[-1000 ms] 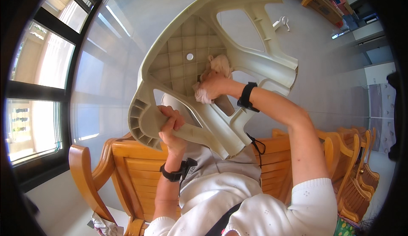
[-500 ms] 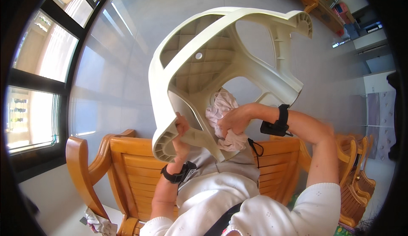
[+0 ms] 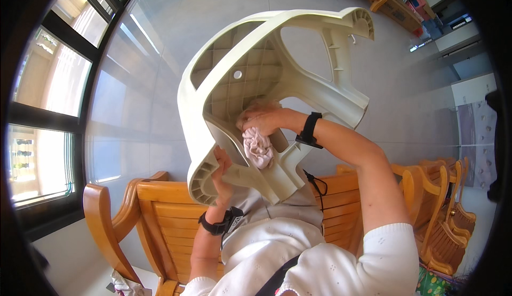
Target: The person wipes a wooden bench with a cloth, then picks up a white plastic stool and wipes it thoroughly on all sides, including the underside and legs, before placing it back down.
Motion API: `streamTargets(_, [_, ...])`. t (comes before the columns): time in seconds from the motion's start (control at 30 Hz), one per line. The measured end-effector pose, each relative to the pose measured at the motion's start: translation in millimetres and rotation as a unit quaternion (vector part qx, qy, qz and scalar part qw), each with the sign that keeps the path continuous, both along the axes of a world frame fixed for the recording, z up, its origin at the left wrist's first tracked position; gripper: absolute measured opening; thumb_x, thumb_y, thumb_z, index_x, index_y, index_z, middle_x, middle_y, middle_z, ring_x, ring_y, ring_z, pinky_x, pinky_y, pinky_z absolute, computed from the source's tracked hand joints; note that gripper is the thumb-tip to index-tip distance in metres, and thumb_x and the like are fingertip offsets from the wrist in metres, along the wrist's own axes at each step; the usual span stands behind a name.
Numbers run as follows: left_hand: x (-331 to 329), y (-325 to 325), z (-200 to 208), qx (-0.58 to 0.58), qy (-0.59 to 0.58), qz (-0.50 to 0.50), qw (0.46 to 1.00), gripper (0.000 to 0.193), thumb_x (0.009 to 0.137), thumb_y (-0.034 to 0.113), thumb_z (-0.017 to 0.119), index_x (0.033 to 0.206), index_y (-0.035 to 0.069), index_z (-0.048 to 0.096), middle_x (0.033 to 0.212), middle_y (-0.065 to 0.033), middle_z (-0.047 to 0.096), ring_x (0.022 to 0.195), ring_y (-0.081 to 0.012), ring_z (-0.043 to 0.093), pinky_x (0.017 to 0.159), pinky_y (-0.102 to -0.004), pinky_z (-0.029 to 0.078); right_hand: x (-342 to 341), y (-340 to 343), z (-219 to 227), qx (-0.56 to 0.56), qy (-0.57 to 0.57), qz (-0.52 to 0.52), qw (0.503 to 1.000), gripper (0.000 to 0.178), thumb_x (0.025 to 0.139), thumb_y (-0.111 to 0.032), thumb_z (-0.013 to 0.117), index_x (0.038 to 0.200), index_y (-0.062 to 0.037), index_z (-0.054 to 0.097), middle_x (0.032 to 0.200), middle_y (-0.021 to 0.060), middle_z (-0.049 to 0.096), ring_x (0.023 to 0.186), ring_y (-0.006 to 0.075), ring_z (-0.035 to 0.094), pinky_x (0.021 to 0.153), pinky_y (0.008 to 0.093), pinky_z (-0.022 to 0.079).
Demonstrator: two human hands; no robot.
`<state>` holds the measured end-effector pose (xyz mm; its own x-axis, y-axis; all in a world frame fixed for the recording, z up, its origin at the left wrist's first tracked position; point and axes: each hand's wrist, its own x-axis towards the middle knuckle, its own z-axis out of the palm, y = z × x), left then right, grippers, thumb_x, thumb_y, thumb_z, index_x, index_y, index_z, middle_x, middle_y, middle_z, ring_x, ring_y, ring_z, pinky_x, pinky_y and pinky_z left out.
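A cream plastic stool (image 3: 194, 104) rests tipped over against my lap, its hollow, ribbed underside facing me. My left hand (image 3: 221, 164) grips the near left leg, fingers wrapped round its edge. Inside the frame, my right hand (image 3: 260, 119) presses a crumpled pale pink cloth (image 3: 258, 148) against the inner side near the seat's underside. Part of the cloth hangs below that hand, and its fingers are somewhat blurred. Both wrists carry black straps.
I sit on a wooden slatted bench (image 3: 165, 210) with curved arms. More wooden chairs (image 3: 448, 226) stand at the right. Dark-framed windows (image 3: 58, 114) line the left. A cardboard box (image 3: 397, 13) lies at the far right on the grey tiled floor (image 3: 160, 109). Another cloth (image 3: 128, 284) lies at lower left.
My right hand has moved up and left with the cloth, from the near leg deeper into the stool. The stool has shifted slightly left; my left hand keeps its hold.
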<state>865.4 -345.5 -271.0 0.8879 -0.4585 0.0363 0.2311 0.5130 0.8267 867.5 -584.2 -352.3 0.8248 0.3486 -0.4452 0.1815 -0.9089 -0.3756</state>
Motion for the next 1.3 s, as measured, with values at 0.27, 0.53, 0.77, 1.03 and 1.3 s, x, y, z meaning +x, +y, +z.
streamTargets(0.27, [4.6,0.7,-8.1,-0.047,0.037,0.003,0.998,0.014,0.080,0.002,0.049,0.090,0.006,0.041,0.070,0.0002,0.035,0.057,-0.0080,0.031,0.053,-0.0228,0.026,-4.1,-59.5,3.1,-0.291,-0.147,-0.031,0.945,0.020,0.073,-0.017,0.064,0.090,-0.0175,0.072,0.097,0.0049,0.068,0.094,0.0269,0.066,0.075,0.0454,0.052])
streamTargets(0.53, [3.3,-1.1,-11.6,0.061,-0.043,0.025,0.997,0.013,0.078,0.001,0.048,0.088,0.006,0.042,0.070,0.0004,0.035,0.057,-0.0087,0.030,0.054,-0.0235,0.026,-74.2,-73.9,125.9,-0.198,-0.309,-0.005,0.930,0.006,0.061,-0.021,0.064,0.059,-0.0167,0.067,0.059,0.0061,0.063,0.057,0.0271,0.062,0.051,0.0432,0.043])
streamTargets(0.77, [14.0,-7.9,-5.2,-0.010,0.003,0.006,1.000,0.016,0.078,0.004,0.052,0.090,0.007,0.041,0.071,0.0001,0.036,0.056,-0.0081,0.030,0.052,-0.0228,0.027,-97.2,-42.5,211.8,-0.279,-0.211,-0.264,0.899,0.029,0.072,-0.011,0.066,0.100,-0.0091,0.068,0.105,0.0122,0.064,0.091,0.0328,0.061,0.078,0.0411,0.052])
streamTargets(1.03, [12.5,-12.2,2.0,-0.010,0.016,-0.005,1.000,0.019,0.078,0.004,0.054,0.092,0.007,0.041,0.071,0.0000,0.036,0.056,-0.0078,0.030,0.052,-0.0221,0.028,7.5,-38.6,69.6,-0.283,-0.438,-0.096,0.848,0.041,0.078,-0.011,0.062,0.118,-0.0214,0.061,0.126,0.0049,0.051,0.119,0.0335,0.049,0.089,0.0402,0.051])
streamTargets(1.3, [5.7,-20.1,16.9,0.003,0.011,0.026,1.000,0.017,0.077,0.002,0.052,0.091,0.007,0.043,0.072,-0.0001,0.038,0.055,-0.0081,0.029,0.050,-0.0214,0.027,28.0,-64.6,12.7,-0.189,-0.304,-0.181,0.916,0.040,0.082,-0.013,0.060,0.118,-0.0284,0.062,0.131,0.0035,0.046,0.112,0.0349,0.050,0.087,0.0430,0.049])
